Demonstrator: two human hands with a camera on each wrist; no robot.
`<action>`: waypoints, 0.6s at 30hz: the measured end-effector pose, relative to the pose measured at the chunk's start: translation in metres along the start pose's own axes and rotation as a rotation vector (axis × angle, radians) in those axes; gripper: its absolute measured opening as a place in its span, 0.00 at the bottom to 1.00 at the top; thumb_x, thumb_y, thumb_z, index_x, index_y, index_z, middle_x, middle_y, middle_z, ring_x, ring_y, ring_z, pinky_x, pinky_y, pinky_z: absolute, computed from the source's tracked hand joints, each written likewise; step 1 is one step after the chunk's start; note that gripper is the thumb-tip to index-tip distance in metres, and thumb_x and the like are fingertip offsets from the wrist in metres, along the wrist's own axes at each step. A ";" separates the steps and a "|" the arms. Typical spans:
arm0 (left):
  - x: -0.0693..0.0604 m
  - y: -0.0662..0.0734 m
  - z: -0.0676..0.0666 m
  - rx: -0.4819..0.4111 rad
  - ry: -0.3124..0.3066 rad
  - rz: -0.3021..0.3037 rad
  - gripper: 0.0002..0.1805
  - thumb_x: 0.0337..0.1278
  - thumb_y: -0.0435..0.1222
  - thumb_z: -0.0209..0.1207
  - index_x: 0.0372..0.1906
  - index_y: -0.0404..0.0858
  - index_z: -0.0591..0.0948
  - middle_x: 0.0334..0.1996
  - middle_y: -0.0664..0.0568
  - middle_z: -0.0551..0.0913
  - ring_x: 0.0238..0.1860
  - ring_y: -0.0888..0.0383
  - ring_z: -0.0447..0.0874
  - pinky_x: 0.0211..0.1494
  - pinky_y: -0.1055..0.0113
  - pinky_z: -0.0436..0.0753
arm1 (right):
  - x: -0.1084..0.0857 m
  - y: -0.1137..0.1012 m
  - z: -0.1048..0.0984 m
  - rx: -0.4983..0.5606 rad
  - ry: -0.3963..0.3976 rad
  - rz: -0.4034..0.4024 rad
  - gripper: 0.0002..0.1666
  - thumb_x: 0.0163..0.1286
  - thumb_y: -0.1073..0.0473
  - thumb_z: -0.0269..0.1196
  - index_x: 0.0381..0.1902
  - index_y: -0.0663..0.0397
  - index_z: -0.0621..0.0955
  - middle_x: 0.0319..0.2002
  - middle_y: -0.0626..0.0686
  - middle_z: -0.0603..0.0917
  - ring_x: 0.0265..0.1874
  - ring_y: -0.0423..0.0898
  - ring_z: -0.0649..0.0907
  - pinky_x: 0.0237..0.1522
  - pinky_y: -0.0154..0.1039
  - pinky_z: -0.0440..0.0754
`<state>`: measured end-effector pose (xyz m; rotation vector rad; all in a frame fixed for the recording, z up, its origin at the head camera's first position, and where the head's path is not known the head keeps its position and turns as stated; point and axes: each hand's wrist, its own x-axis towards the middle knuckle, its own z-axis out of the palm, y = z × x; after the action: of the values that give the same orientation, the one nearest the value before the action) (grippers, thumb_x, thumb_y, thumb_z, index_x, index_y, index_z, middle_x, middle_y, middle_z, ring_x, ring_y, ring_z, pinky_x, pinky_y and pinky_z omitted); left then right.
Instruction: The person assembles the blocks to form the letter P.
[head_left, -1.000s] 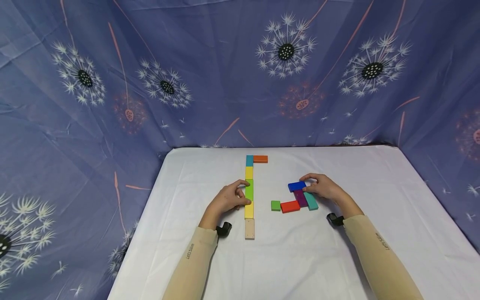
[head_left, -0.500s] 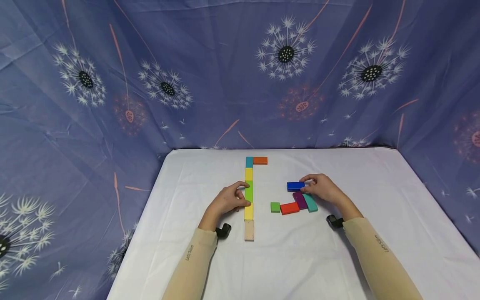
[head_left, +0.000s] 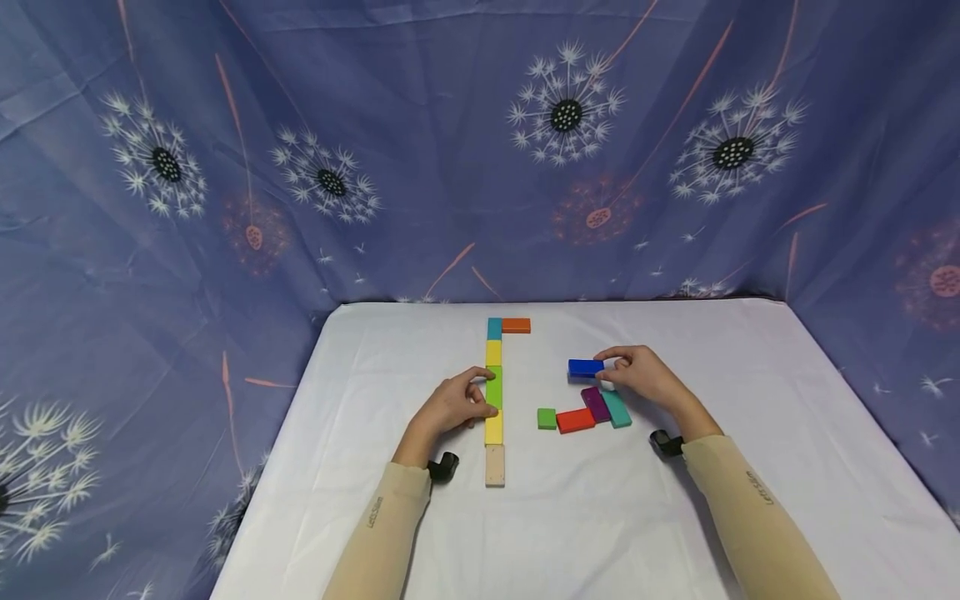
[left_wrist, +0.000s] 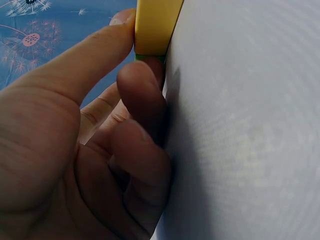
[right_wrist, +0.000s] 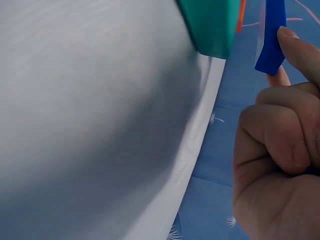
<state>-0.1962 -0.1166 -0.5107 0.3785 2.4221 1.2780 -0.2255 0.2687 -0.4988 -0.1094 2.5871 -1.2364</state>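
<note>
My right hand (head_left: 637, 372) pinches one end of a dark blue wooden block (head_left: 585, 367) between thumb and fingers, holding it just above the table. In the right wrist view the blue block (right_wrist: 272, 37) is beside the curled lower fingers. My left hand (head_left: 453, 404) rests its index fingertip and thumb against the left side of a block row, at the light green block (head_left: 494, 387) and its joint with the lower yellow block (head_left: 493, 427). Its thumb touches the yellow block (left_wrist: 156, 27) in the left wrist view; the other fingers curl loosely near the cloth.
The row continues with a yellow block (head_left: 493, 352), a light blue block (head_left: 494, 328) and a plain wood block (head_left: 495, 465); an orange block (head_left: 516, 326) juts right. Loose green (head_left: 547, 419), red (head_left: 575, 421), purple (head_left: 596, 405) and teal blocks (head_left: 617, 409) lie on the white cloth (head_left: 675, 517).
The right hand has lifted the blue block off the purple and teal blocks and shifted it slightly left, turning it straighter. The left hand stays at the row.
</note>
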 end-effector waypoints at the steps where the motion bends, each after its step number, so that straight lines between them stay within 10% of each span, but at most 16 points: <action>1: 0.000 0.000 0.000 -0.001 0.001 -0.002 0.35 0.60 0.40 0.75 0.71 0.48 0.76 0.28 0.54 0.85 0.18 0.58 0.77 0.39 0.62 0.79 | 0.001 -0.001 0.000 0.002 0.001 0.001 0.25 0.72 0.50 0.71 0.63 0.53 0.84 0.20 0.46 0.63 0.22 0.45 0.66 0.29 0.39 0.65; 18: 0.000 -0.002 -0.001 -0.027 0.003 0.019 0.35 0.58 0.40 0.76 0.71 0.47 0.77 0.28 0.54 0.85 0.18 0.58 0.77 0.38 0.62 0.79 | 0.016 -0.024 0.001 0.046 0.059 -0.002 0.25 0.69 0.48 0.74 0.61 0.50 0.86 0.21 0.45 0.57 0.22 0.44 0.60 0.28 0.41 0.61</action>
<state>-0.1963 -0.1185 -0.5123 0.3929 2.4065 1.3186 -0.2414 0.2502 -0.4841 -0.0679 2.6068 -1.3179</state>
